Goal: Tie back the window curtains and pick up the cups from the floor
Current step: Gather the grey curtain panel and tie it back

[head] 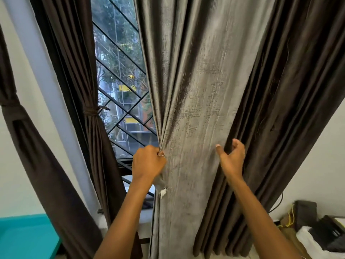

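Your left hand (148,161) is closed tight on the curtain (201,101), with the leading edge bunched into narrow pleats that fan upward from your fist. A ring (162,156) shows on one finger, right against the cloth.

Your right hand (231,157) is across the grey panel from that grip and level with it. Its thumb lies on the grey face and its fingers hook round a dark brown fold. The gap between thumb and fingers is wide, and the fingertips are hidden behind the fold.

Just below your left fist a small white tag (162,192) hangs from the curtain's edge. Anything printed on it is too small to read.

Beyond your left grip, away from the curtain, the window grille (123,101) shows trees and a building outside, blurred. Farther that way hangs a tied curtain (93,139), cinched by a tie-back (91,110) a little above the level of your fist.

The curtain's top and hem are both cut off by the frame.

Below and outward from your right hand, a dark box (306,212) and a yellow wire (290,219) sit in clutter that is hard to make out.
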